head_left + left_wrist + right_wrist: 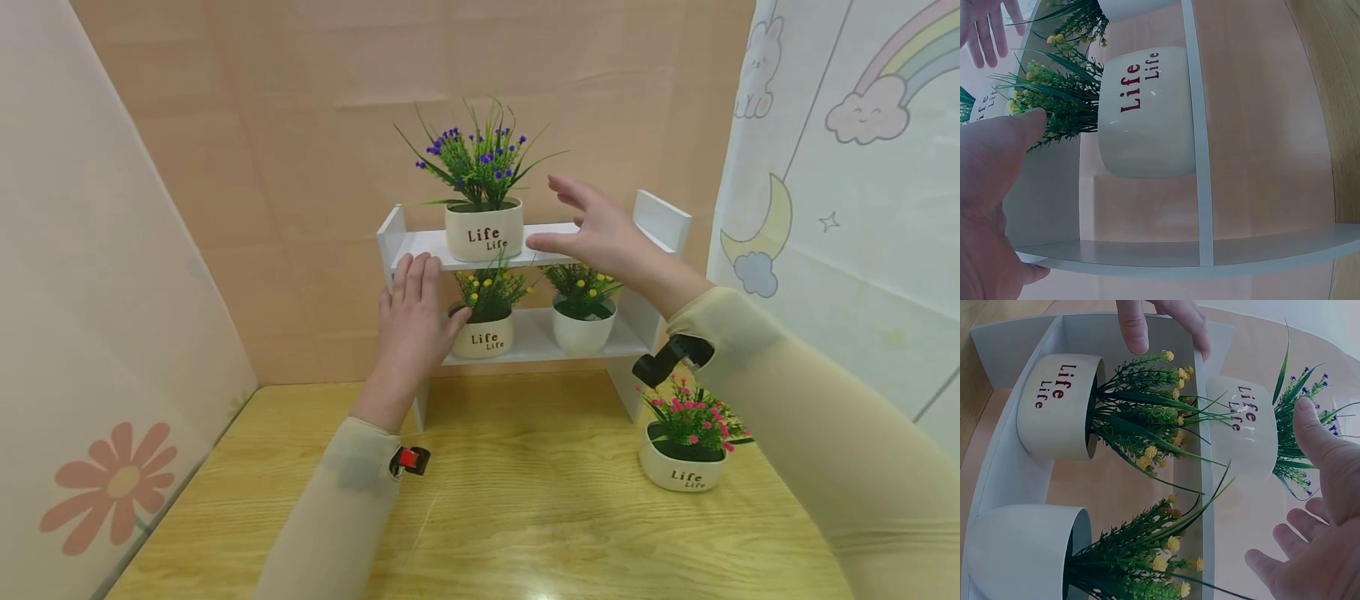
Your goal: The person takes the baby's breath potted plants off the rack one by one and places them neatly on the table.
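Observation:
A potted plant with purple flowers [483, 232] stands on the top board of a white two-tier shelf [551, 325]. Just right of that pot is my right hand [600, 233], thumb and fingers spread apart with nothing between them. My left hand [415, 308] lies at the left front edge of the top board, its fingers extended over the edge and its thumb before the lower tier. Below, a yellow-flowered plant in a "Life" pot [1147, 125] sits on the lower board, near the left thumb. A second yellow-flowered plant in a plain white pot [1022, 550] stands beside it.
On the wooden table [487, 500], right of the shelf, stands a potted plant with pink flowers [686, 462], under the right forearm. A peach cloth [300, 167] hangs behind the shelf. Printed white panels close in the left and right sides.

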`<state>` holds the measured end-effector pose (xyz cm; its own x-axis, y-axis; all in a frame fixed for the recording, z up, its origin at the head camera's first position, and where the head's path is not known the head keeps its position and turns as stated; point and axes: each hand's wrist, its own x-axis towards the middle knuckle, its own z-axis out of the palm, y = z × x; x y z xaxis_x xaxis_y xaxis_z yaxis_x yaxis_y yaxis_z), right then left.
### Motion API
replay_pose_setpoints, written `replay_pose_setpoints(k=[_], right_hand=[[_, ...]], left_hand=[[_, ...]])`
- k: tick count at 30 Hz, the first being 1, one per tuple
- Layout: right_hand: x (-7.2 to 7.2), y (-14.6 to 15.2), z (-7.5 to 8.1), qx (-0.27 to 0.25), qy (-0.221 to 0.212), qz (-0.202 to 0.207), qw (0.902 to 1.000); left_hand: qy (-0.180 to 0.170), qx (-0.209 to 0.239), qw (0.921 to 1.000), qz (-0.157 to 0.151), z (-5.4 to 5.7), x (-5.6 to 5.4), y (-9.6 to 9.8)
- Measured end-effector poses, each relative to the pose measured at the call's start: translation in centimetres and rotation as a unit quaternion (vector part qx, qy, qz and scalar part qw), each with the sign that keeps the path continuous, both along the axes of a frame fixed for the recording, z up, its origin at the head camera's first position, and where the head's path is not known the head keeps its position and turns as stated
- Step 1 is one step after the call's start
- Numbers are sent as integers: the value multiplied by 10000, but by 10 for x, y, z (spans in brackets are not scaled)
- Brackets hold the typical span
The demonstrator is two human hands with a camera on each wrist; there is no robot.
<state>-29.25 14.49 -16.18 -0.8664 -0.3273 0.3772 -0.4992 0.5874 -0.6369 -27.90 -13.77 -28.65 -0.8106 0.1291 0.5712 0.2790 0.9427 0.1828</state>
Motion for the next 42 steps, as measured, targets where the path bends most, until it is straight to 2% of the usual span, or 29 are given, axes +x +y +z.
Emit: replay_pose_setpoints(k=[7, 24, 42], right_hand=[[-7, -10, 4, 32, 55, 58, 10000], [-26, -34, 4, -98, -327, -73, 9994], [-36, -51, 0, -135, -503, -129, 9986]], left_hand=[[26, -26, 10000, 18, 0, 1, 0], [14, -115, 9999, 57, 2, 2, 0], [37, -93, 10000, 1, 0, -2, -1]])
